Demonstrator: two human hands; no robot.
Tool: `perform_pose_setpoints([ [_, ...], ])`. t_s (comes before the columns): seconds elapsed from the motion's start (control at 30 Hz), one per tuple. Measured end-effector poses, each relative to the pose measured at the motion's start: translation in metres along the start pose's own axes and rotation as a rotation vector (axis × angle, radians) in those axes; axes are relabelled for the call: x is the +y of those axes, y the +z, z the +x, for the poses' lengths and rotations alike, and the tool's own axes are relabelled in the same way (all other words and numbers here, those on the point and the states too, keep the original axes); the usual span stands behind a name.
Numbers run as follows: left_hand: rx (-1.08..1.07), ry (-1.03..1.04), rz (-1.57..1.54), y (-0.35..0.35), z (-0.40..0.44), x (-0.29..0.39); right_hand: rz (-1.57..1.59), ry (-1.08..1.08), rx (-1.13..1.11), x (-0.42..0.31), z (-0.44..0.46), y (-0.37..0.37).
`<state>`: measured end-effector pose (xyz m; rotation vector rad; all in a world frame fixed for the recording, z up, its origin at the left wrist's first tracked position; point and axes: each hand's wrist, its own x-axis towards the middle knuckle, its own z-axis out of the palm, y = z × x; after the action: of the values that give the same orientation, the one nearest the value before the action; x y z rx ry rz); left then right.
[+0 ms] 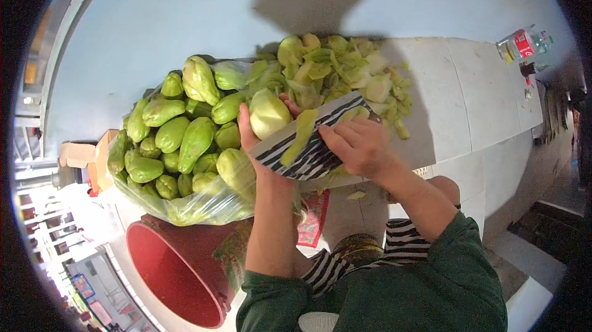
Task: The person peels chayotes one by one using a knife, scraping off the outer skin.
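Observation:
A pale, peeled-looking chayote (269,116) is in my left hand (248,134), with the fingers wrapped round its sides. My right hand (361,145) is closed on a broad-bladed knife (277,158), whose handle is hidden in the grip. The shiny blade shows black and white stripes like those of the shorts below. It lies slantwise against the lower right side of the chayote. A curled strip of green peel (300,139) clings to the blade. Just left of my hands, many green chayotes (196,144) fill a clear plastic bag (176,211).
Behind my hands, peelings (336,66) are heaped on the pale tiled ledge (456,91) along the wall. A large red tub (169,270) stands below the bag. A cardboard box (103,160) is at the left, and a plastic bottle (523,45) lies at the far right.

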<state>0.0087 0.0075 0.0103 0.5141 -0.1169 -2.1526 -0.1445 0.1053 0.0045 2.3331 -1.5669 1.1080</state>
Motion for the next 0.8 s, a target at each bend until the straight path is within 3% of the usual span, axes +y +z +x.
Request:
perform_pose_setpoints([
  [0.4,-0.091,-0.025,-0.004,-0.012,0.007,-0.014,-0.138,-0.021,0.003,-0.007,0.001,0.000],
  [0.47,-0.043,0.047,-0.042,-0.007,0.005,-0.016,-0.142,-0.005,-0.004,-0.006,0.000,0.001],
  [0.5,-0.043,0.046,-0.043,0.001,0.003,-0.017,-0.181,0.102,-0.030,-0.003,-0.002,0.003],
  [0.57,0.265,0.201,0.072,0.020,-0.002,-0.018,-0.221,0.208,-0.054,0.000,-0.002,0.003],
  [0.6,0.263,0.202,0.071,0.017,-0.001,-0.017,-0.204,0.179,-0.040,0.002,-0.002,0.001],
  [0.7,0.123,0.157,0.132,-0.003,0.004,-0.010,-0.136,0.094,-0.048,-0.001,-0.001,-0.003],
  [0.77,-0.101,-0.024,-0.045,-0.011,0.009,-0.007,-0.085,0.041,-0.067,-0.004,0.000,-0.004],
  [0.8,-0.100,-0.023,-0.044,-0.011,0.008,-0.007,-0.071,0.029,-0.043,-0.005,0.002,-0.003],
])
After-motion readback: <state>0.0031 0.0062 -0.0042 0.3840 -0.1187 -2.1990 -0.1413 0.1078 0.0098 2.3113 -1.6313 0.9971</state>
